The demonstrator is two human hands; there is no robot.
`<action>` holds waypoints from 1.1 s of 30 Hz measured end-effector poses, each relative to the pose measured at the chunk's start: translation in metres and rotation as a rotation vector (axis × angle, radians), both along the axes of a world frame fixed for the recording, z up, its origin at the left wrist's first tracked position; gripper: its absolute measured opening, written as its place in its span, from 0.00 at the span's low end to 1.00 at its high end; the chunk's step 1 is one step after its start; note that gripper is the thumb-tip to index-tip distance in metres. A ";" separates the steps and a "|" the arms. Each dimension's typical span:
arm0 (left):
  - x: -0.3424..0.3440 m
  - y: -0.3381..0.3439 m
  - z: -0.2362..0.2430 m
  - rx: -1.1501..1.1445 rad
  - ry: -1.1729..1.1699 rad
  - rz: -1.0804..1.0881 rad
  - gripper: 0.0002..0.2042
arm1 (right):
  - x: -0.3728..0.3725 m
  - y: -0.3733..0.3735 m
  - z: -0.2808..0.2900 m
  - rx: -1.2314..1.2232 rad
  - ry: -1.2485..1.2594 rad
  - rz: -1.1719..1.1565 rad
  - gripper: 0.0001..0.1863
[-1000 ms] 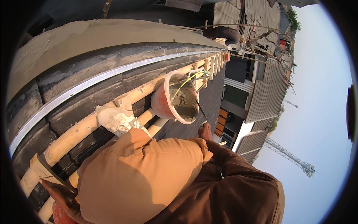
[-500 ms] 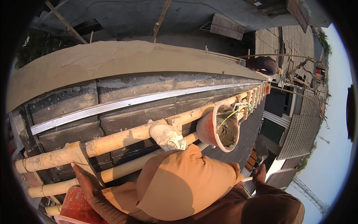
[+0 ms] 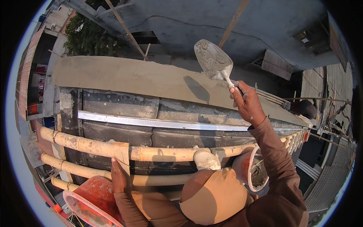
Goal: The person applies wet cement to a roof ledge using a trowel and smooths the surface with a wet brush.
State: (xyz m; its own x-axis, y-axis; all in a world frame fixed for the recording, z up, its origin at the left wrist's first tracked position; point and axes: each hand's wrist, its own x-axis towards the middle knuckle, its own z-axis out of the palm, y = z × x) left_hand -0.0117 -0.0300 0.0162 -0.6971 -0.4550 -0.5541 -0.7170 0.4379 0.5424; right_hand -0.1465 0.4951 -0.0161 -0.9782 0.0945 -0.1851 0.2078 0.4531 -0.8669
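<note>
The far ledge [image 3: 132,73] is matt, mostly smooth cement; the dark wall [image 3: 113,132] beside it looks rough. The metal strip [image 3: 162,122] shines. Bamboo poles [image 3: 87,145] are smooth, faintly glossy. Scuffed plastic forms the left bucket [image 3: 96,191]; the trousers [image 3: 211,200] are matt cloth. Mortar [image 3: 206,55] roughens the trowel [image 3: 216,64].

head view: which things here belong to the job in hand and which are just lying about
Likely in use:
trowel coated with grey mix, held in the right hand
mortar bucket, lower right
bamboo poles, with the left hand at them

Apparently just around:
tilted red bucket, lower left
corrugated sheet, upper right
tree, upper left
</note>
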 end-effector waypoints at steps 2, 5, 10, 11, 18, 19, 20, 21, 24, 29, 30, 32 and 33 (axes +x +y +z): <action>-0.001 0.014 -0.008 0.076 0.054 0.051 0.41 | -0.031 0.037 0.000 -0.107 -0.170 0.136 0.16; -0.006 0.032 -0.001 0.128 0.146 0.128 0.41 | -0.071 0.099 -0.002 0.043 -0.351 0.361 0.23; -0.008 0.048 0.006 0.136 0.136 0.178 0.40 | -0.140 0.102 0.031 0.305 -0.580 0.514 0.24; -0.012 0.058 0.009 0.139 0.125 0.198 0.39 | -0.152 0.103 0.025 0.333 -0.561 0.564 0.25; -0.017 0.063 0.017 0.030 0.086 0.109 0.38 | -0.196 0.034 0.022 0.497 -0.587 0.784 0.23; -0.014 0.057 0.011 0.040 0.100 0.112 0.38 | -0.197 0.032 0.020 0.518 -0.613 0.798 0.23; -0.014 0.056 0.009 0.049 0.114 0.118 0.38 | -0.198 0.029 0.016 0.540 -0.637 0.814 0.22; -0.014 0.055 0.008 0.062 0.125 0.116 0.38 | -0.198 0.027 0.012 0.562 -0.662 0.830 0.22; -0.013 0.057 0.009 0.091 0.136 0.125 0.38 | -0.182 0.060 -0.015 0.690 -0.838 0.838 0.21; -0.018 0.060 0.008 0.171 0.144 0.183 0.38 | -0.160 0.129 -0.048 0.754 -0.983 0.675 0.21; -0.014 0.052 0.004 0.138 0.140 0.196 0.38 | -0.163 0.121 -0.037 0.758 -0.944 0.669 0.21; -0.007 0.036 -0.004 0.096 0.130 0.214 0.38 | -0.178 0.095 -0.017 0.694 -0.842 0.660 0.22; -0.006 0.033 -0.003 0.082 0.125 0.222 0.38 | -0.190 0.074 -0.008 0.615 -0.742 0.691 0.22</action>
State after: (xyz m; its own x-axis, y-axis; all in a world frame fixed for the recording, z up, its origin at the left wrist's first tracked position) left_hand -0.0179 0.0032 0.0127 -0.6504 -0.5615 -0.5116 -0.7159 0.2281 0.6599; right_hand -0.3368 0.5692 -0.0237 -0.5293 -0.1403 -0.8368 0.1157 0.9651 -0.2350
